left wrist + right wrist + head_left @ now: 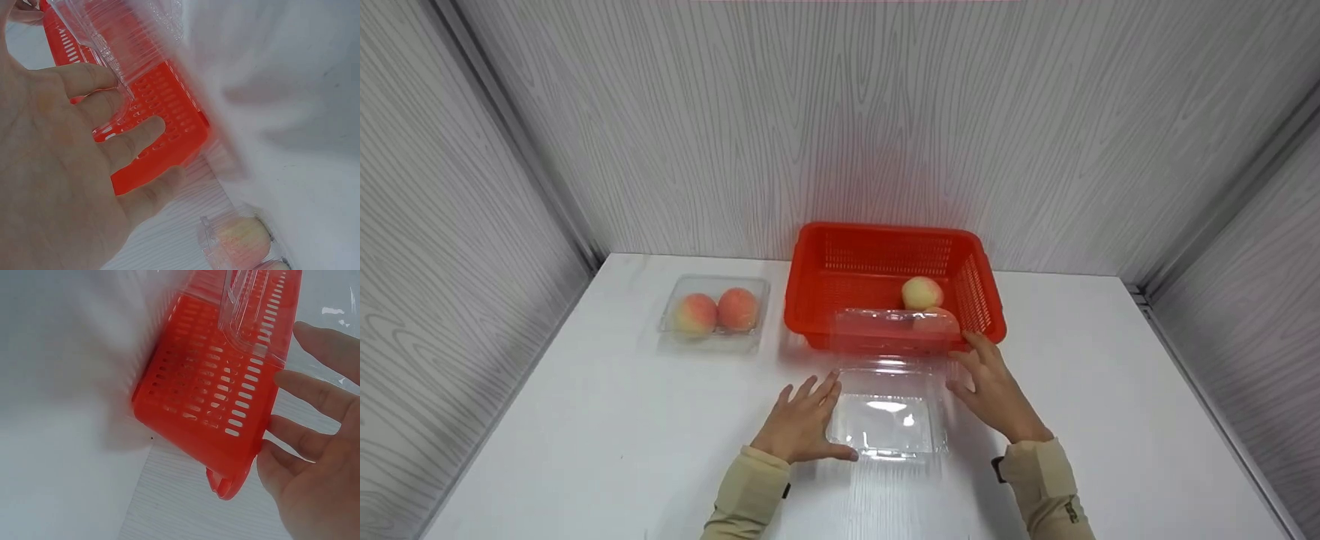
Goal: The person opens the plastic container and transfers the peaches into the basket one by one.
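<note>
An open clear plastic clamshell box (889, 420) lies on the white table, its lid (892, 330) leaning back against the red basket (885, 259). My left hand (802, 424) lies flat with straight fingers at the box's left side, thumb along its front edge. My right hand (994, 386) stands with straight fingers at the box's right side, fingertips near the basket's front corner. Two peaches (922, 294) lie in the basket. In the left wrist view my fingers (90, 112) touch the clear lid (107, 34). In the right wrist view my fingers (315, 410) are spread beside the basket (219, 394).
A shut clear box with two peaches (716, 311) sits at the back left of the table (585, 450); it also shows in the left wrist view as the peach box (239, 242). Grey wood-grain walls close in the back and both sides.
</note>
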Demonstrator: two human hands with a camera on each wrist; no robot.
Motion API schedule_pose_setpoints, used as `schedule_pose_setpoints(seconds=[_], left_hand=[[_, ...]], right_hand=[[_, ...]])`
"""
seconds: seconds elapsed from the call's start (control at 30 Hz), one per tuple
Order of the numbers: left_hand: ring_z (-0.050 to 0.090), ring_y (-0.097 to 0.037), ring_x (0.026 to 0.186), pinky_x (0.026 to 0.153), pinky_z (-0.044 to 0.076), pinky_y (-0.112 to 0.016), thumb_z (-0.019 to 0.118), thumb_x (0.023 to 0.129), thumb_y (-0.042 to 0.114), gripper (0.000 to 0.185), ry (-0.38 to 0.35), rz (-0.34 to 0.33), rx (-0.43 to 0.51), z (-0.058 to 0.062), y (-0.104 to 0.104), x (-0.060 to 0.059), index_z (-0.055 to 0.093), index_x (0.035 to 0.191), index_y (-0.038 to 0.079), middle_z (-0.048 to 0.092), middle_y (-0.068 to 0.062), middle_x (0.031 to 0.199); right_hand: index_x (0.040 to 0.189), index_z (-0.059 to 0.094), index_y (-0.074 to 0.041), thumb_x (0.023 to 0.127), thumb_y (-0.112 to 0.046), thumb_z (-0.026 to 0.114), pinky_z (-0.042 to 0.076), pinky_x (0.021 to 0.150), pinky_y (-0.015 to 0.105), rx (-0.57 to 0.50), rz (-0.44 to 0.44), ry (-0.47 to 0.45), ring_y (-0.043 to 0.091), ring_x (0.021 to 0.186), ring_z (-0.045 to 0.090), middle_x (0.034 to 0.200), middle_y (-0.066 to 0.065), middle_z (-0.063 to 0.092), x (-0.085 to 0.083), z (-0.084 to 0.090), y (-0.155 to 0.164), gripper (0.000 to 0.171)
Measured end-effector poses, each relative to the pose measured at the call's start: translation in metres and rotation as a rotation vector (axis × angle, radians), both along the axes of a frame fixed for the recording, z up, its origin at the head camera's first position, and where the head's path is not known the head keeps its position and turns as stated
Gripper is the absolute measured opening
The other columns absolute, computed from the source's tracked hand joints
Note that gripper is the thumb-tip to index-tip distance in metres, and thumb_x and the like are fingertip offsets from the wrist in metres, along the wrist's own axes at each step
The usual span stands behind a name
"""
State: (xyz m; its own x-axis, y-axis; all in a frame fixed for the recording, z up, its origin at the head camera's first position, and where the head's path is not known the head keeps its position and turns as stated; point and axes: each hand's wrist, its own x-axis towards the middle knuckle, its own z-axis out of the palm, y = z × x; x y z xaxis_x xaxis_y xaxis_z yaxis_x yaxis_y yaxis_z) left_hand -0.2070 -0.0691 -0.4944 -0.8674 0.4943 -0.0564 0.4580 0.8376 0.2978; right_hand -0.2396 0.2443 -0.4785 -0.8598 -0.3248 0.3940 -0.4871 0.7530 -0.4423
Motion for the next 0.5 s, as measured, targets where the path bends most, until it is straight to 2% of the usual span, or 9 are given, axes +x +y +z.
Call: schedule_pose_setpoints(seconds=[0.13,0.23,0.33,0.5], left_hand=[[0.033,-0.038,0.146,0.115,0.027,-0.063,0.075,0.078,0.064,0.108,0.01,0.0,-0.007,0.0,0.0,0.001,0.036,0.155,-0.001,0.029,-0.012,0.165],[0.034,-0.038,0.145,0.114,0.028,-0.062,0.074,0.078,0.065,0.108,0.025,-0.002,-0.017,0.0,-0.001,0.001,0.037,0.155,-0.001,0.03,-0.012,0.164],[0.033,-0.038,0.146,0.114,0.028,-0.063,0.074,0.078,0.065,0.108,0.024,-0.004,-0.012,0.0,0.0,0.0,0.037,0.155,-0.001,0.029,-0.012,0.164],[0.035,-0.037,0.145,0.114,0.029,-0.062,0.074,0.079,0.065,0.107,0.025,-0.009,-0.02,0.0,0.0,0.0,0.037,0.155,-0.001,0.029,-0.011,0.165]], right_hand=[[0.125,0.065,0.0,0.083,0.0,0.08,0.043,0.103,0.062,0.002,0.015,0.049,0.048,0.139,0.035,0.147,0.028,0.042,0.006,-0.005,-0.003,0.045],[0.128,0.063,-0.003,0.081,0.002,0.082,0.047,0.1,0.06,0.004,0.034,0.08,0.048,0.137,0.038,0.146,0.026,0.044,0.01,-0.011,-0.004,0.051],[0.132,0.061,-0.003,0.082,0.001,0.082,0.048,0.099,0.058,0.007,0.042,0.038,0.045,0.135,0.044,0.147,0.025,0.046,0.014,-0.017,-0.005,0.055],[0.129,0.062,0.004,0.087,-0.004,0.078,0.048,0.1,0.057,0.052,0.034,-0.07,0.041,0.126,0.054,0.137,0.023,0.055,0.023,-0.022,-0.009,0.046]])
